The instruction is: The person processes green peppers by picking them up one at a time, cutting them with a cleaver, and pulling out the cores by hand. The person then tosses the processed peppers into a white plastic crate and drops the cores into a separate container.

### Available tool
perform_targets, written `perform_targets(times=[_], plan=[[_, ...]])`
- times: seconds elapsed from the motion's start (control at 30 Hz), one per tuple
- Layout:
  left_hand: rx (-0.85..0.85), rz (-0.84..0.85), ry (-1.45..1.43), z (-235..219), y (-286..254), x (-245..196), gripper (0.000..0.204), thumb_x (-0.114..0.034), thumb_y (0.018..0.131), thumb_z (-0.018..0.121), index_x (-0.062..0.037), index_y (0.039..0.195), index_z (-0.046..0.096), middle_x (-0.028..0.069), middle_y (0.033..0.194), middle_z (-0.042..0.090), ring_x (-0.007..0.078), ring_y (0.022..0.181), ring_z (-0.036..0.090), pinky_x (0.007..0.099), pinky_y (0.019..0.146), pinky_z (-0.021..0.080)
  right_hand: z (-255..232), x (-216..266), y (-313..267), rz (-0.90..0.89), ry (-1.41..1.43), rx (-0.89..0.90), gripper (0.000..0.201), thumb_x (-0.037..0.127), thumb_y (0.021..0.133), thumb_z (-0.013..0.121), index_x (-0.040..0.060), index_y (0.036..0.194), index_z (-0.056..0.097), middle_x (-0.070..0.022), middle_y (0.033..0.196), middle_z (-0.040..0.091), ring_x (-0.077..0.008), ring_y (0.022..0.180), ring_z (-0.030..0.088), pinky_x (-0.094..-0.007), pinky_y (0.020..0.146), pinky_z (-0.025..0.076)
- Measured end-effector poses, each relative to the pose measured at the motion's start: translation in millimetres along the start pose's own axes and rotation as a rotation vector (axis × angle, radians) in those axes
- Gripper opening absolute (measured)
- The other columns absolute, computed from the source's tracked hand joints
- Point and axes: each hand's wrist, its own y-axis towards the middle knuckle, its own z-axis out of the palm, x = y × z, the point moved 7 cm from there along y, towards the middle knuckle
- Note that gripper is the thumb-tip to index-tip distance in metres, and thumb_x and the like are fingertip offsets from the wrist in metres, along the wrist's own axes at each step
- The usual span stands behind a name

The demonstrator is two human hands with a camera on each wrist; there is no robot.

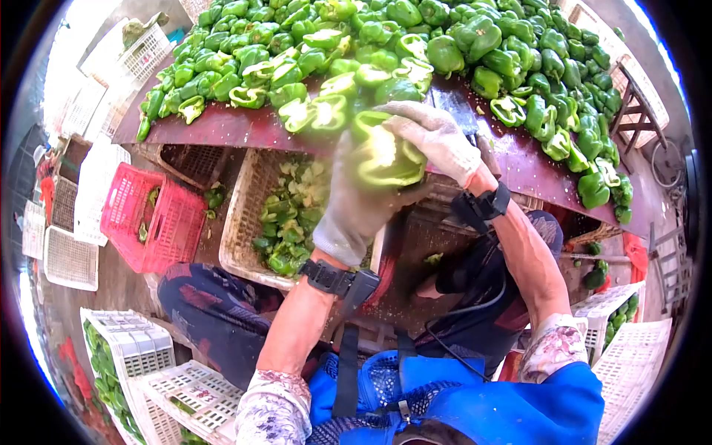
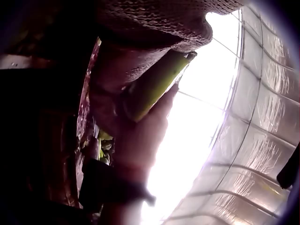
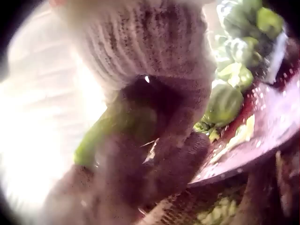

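Note:
A cut green bell pepper [image 1: 391, 165] is held up in front of the table edge, its pale hollow inside facing the head camera. My gloved left hand [image 1: 351, 206] grips it from below and the left. From the upper right, my gloved right hand [image 1: 439, 138] curls its fingers over the pepper's rim. Seen from the left wrist, a strip of the pepper [image 2: 157, 86] shows between the two hands. In the right wrist view the pepper [image 3: 117, 124] is blurred and partly covered by gloved fingers. Cut peppers [image 1: 330, 111] lie on the table just beyond the hands.
A big heap of green peppers [image 1: 475, 37] covers most of the reddish table [image 1: 245, 126]. Below its edge stands a pale crate [image 1: 241, 215] with pepper scraps. A pink crate [image 1: 133, 230] stands to the left, and white crates [image 1: 130, 334] flank the seated person's legs.

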Motion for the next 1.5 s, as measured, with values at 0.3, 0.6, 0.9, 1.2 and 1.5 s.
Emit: perform_targets(times=[0.3, 0.6, 0.9, 1.2, 1.5], plan=[[-0.047, 0.306, 0.08, -5.7, -5.8, -6.4, 0.057, -0.054, 0.105, 0.053, -0.0129, 0.144, 0.057, 0.0098, 0.142, 0.061, 0.0271, 0.13, 0.058, 0.0473, 0.113, 0.046, 31.9, 45.6, -31.5, -0.495, -0.507, -0.134, 0.061, 0.028, 0.08, 0.084, 0.0057, 0.132, 0.061, -0.015, 0.104, 0.066, -0.0312, 0.098, 0.067, -0.0404, 0.087, 0.055], [-0.112, 0.538, 0.542, -3.3, -31.9, -26.2, 0.064, -0.06, 0.104, 0.048, -0.0099, 0.144, 0.053, 0.0091, 0.138, 0.061, 0.0238, 0.126, 0.059, 0.0434, 0.11, 0.048, 51.1, 57.0, -47.0, -0.599, -0.344, -0.06, 0.052, -0.002, 0.071, 0.072, 0.0047, 0.122, 0.063, -0.0152, 0.112, 0.064, -0.0346, 0.098, 0.066, -0.043, 0.089, 0.056], [-0.032, 0.177, 0.061, 2.4, -77.4, -42.2, 0.04, -0.043, 0.099, 0.065, -0.0101, 0.121, 0.071, 0.0074, 0.117, 0.074, 0.0246, 0.11, 0.071, 0.0445, 0.1, 0.056, 100.6, 63.5, -71.8, -0.805, -0.437, -0.044, 0.054, -0.004, 0.069, 0.073, 0.0043, 0.122, 0.066, -0.0168, 0.112, 0.067, -0.0385, 0.105, 0.066, -0.0442, 0.093, 0.055], [-0.262, 0.407, 0.166, -22.3, -106.1, -40.0, 0.033, -0.035, 0.097, 0.069, -0.009, 0.117, 0.07, 0.0031, 0.108, 0.074, 0.0199, 0.1, 0.072, 0.0351, 0.091, 0.059, 127.3, 34.7, -70.9, -0.32, -0.225, -0.112, 0.023, 0.008, 0.097, 0.062, 0.0022, 0.117, 0.069, -0.0186, 0.102, 0.07, -0.0311, 0.09, 0.069, -0.0402, 0.08, 0.054], [-0.116, 0.367, 0.14, -52.2, -125.5, -73.4, 0.049, -0.048, 0.097, 0.063, -0.0146, 0.133, 0.068, 0.0079, 0.133, 0.07, 0.0279, 0.122, 0.066, 0.0501, 0.101, 0.057, 78.5, 47.2, -40.9, -0.324, 0.119, -0.376, 0.025, 0.003, 0.097, 0.065, 0.0069, 0.121, 0.071, -0.009, 0.122, 0.072, -0.0202, 0.109, 0.069, -0.0307, 0.092, 0.057]])
